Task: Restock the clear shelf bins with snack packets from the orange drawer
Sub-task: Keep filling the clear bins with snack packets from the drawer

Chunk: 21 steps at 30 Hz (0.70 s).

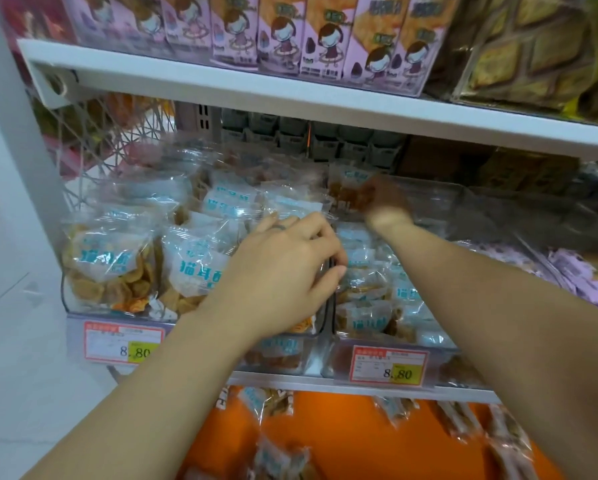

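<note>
Packets [193, 271] of brown snacks filled two clear bins across the middle of the frame. The left bin [69, 306] was heaped above its rim. The right bin [439, 199] was full at the front and looked sparse at the rear. Further packets lay loose in the orange drawer [342, 438] at the bottom of the frame, under the shelf edge.

Head view:
1. The left hand [283, 271] lay over the right side of the left bin, with its fingers curled at the wall between the bins. Whether they pinched the wall, a packet or nothing could not be told.
2. The right hand [386, 200], at upper centre, was motion-blurred. Its fingers appeared closed round one held packet [349, 188] above the rear of the right bin.

Probable faults from this state:
- Overfill. The left bin was stacked high, so pressure or a nudge from the left hand could have tipped top packets over the front, down into the drawer or onto the floor.
- Misplacement. A quick release at the rear could have dropped the held packet behind the bin or against the shelf above, because clearance there looked small.
- Bin shift. A pull on the shared wall could have slid either bin towards the shelf edge.
- Crushing. Pressing the stack flat could have broken the brittle contents.
</note>
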Tool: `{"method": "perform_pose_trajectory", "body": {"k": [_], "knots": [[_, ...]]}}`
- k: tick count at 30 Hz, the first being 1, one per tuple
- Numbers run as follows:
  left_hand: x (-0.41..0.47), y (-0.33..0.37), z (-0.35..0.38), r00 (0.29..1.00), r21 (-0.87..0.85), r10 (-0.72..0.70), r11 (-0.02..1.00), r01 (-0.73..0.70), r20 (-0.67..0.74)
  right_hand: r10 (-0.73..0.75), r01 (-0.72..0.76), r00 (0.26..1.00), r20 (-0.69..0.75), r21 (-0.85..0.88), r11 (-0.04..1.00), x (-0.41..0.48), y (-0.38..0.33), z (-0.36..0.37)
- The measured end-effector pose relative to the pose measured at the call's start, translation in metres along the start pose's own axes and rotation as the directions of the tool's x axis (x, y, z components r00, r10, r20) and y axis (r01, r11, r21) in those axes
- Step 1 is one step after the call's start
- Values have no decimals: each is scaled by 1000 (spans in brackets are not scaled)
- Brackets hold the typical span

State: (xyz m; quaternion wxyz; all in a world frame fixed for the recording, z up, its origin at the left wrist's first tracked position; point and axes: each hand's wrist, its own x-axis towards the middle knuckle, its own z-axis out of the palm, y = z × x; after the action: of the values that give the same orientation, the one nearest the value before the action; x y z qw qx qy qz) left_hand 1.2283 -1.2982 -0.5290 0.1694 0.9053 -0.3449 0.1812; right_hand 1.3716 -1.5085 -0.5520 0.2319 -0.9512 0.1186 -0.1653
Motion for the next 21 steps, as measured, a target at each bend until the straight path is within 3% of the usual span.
{"method": "perform_pose_trajectory", "body": {"k": [5, 9, 14, 17, 21], "knots": [[-2, 0, 2, 999, 34, 34, 999, -33, -37, -110, 110, 994, -4, 24, 994, -35, 1, -23], [-10, 9, 5, 975, 206, 123, 975, -84, -185, -210, 211, 977, -21, 53, 976, -92, 2, -63], [-39, 44, 11, 886, 201, 252, 962, -186, -389, -521, 539, 839, -155, 114, 834, -196, 18, -97], [-72, 70, 34, 893, 110, 287, 958, -265, -347, -619, 630, 776, -120, 157, 760, -254, 44, -92], [-125, 84, 85, 952, -107, 298, 947, -304, -72, -621, 586, 753, 218, 208, 783, -305, 90, -59]]}}
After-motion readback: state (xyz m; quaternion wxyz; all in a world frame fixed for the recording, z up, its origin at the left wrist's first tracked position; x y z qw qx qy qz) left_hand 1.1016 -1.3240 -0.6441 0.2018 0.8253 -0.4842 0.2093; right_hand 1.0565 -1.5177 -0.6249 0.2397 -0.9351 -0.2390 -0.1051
